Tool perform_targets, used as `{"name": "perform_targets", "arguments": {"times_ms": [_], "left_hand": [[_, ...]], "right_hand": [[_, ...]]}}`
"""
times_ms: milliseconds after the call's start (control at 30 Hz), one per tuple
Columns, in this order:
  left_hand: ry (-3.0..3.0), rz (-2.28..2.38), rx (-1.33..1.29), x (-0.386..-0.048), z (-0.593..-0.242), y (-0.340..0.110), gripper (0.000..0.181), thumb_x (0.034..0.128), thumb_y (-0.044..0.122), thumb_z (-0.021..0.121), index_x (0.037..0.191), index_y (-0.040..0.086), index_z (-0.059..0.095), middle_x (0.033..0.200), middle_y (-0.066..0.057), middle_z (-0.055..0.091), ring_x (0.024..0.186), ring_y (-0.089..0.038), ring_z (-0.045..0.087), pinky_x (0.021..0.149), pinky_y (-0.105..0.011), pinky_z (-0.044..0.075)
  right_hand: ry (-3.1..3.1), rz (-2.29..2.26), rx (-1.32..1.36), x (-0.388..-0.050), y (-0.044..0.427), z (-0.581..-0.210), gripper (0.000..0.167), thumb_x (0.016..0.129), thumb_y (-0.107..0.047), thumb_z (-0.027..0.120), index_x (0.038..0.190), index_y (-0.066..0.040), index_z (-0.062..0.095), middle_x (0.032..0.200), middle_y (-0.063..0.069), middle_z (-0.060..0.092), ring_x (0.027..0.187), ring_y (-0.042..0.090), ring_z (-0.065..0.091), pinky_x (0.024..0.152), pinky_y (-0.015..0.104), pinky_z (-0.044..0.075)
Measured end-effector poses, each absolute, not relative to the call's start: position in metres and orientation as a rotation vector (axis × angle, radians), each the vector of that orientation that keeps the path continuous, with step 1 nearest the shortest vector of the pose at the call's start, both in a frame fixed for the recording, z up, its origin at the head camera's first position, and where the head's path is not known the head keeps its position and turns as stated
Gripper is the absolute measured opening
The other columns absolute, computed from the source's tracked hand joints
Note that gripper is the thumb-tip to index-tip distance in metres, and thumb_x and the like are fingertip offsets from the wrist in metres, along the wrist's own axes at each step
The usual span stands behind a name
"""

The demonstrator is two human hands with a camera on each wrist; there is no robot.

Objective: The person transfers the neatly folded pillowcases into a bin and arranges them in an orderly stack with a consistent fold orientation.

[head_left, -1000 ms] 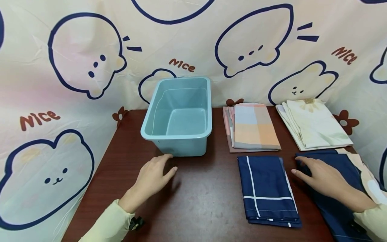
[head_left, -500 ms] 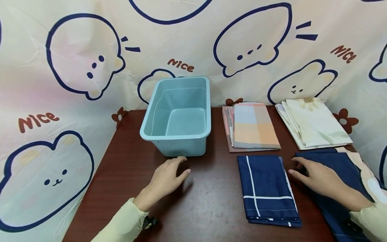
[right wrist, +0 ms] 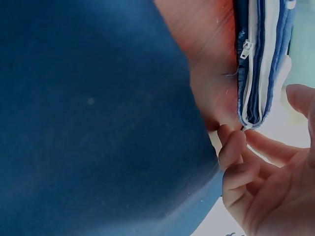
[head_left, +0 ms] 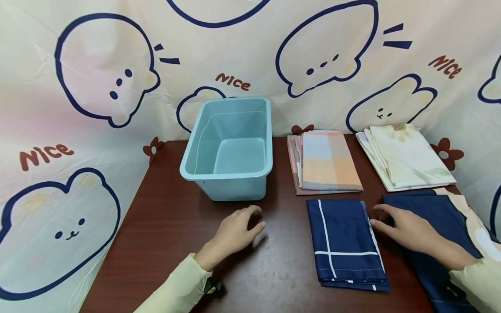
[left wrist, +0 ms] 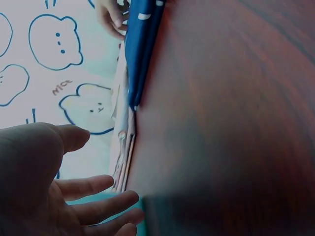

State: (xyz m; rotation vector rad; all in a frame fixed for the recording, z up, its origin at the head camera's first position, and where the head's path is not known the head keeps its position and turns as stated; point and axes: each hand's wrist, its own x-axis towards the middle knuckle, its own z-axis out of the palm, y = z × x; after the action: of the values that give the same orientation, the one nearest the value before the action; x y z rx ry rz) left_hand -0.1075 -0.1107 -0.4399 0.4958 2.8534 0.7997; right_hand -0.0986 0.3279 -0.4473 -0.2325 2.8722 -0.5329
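Observation:
My left hand point(head_left: 236, 230) is held over the table in front of the blue plastic tub point(head_left: 223, 189), fingers relaxed and holding nothing. Seen from the left wrist, its fingers point(left wrist: 101, 209) are spread apart. My right hand point(head_left: 411, 228) is beside the right edge of a folded navy cloth point(head_left: 348, 234) with white lines, above a second, larger navy cloth point(head_left: 426, 217). In the right wrist view the zip and stacked layers of the folded cloth point(right wrist: 256, 64) show near my fingertips point(right wrist: 234, 147). Whether they touch it is unclear; nothing is gripped.
A folded checked cloth point(head_left: 328, 161) in pink, orange and grey lies behind the white-lined one. To its right is a folded cream cloth point(head_left: 411, 158) with a flower print. A printed curtain point(head_left: 250, 52) hangs behind the brown table point(head_left: 156, 226).
My left hand has moved right across the front of the tub, towards the white-lined navy cloth. My right hand has shifted slightly left, closer to that cloth's edge. The cloths and tub stay put.

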Motion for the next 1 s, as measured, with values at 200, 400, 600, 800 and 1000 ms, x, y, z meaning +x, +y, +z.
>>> {"name": "perform_targets", "arguments": {"times_ms": [200, 400, 600, 800, 1000], "left_hand": [[2.775, 0.862, 0.515, -0.107, -0.443, -0.097, 0.039, 0.0995, 0.037, 0.062, 0.132, 0.015, 0.062, 0.125, -0.005, 0.07, 0.114, -0.025, 0.067, 0.092, -0.049, 0.053], [2.688, 0.936, 0.506, -0.109, -0.446, -0.085, 0.04, 0.1003, 0.037, 0.061, 0.134, 0.016, 0.061, 0.123, -0.004, 0.071, 0.11, -0.022, 0.068, 0.092, -0.046, 0.053], [2.596, 1.003, 0.539, -0.108, -0.447, -0.069, 0.042, 0.1006, 0.039, 0.06, 0.137, 0.017, 0.058, 0.122, -0.004, 0.072, 0.107, -0.019, 0.069, 0.091, -0.04, 0.054], [2.511, 1.054, 0.554, -0.11, -0.444, -0.05, 0.049, 0.1006, 0.041, 0.059, 0.143, 0.018, 0.052, 0.123, -0.004, 0.071, 0.103, -0.015, 0.068, 0.09, -0.034, 0.053], [2.45, 1.057, 0.554, -0.111, -0.446, -0.034, 0.05, 0.1006, 0.042, 0.059, 0.144, 0.018, 0.052, 0.124, -0.006, 0.071, 0.099, -0.01, 0.068, 0.085, -0.029, 0.053]], "right_hand": [[2.853, -0.579, -0.247, -0.1, 0.326, -0.446, 0.059, 0.099, -0.049, 0.059, 0.133, -0.001, 0.059, 0.075, -0.006, 0.058, 0.055, 0.005, 0.044, 0.051, 0.026, 0.034], [2.83, -0.614, -0.257, -0.101, 0.325, -0.447, 0.056, 0.1, -0.045, 0.061, 0.132, 0.001, 0.06, 0.078, -0.005, 0.059, 0.056, 0.005, 0.044, 0.053, 0.026, 0.035], [2.779, -0.655, -0.266, -0.107, 0.324, -0.448, 0.057, 0.1, -0.044, 0.06, 0.133, 0.002, 0.059, 0.085, -0.003, 0.064, 0.062, 0.006, 0.049, 0.056, 0.026, 0.038], [2.639, -0.745, -0.252, -0.112, 0.327, -0.445, 0.061, 0.102, -0.042, 0.057, 0.138, 0.007, 0.052, 0.091, 0.003, 0.067, 0.065, 0.011, 0.056, 0.057, 0.029, 0.045], [2.532, -0.821, -0.226, -0.111, 0.328, -0.447, 0.062, 0.104, -0.04, 0.055, 0.141, 0.009, 0.047, 0.08, 0.002, 0.062, 0.057, 0.015, 0.055, 0.054, 0.03, 0.046]]}}
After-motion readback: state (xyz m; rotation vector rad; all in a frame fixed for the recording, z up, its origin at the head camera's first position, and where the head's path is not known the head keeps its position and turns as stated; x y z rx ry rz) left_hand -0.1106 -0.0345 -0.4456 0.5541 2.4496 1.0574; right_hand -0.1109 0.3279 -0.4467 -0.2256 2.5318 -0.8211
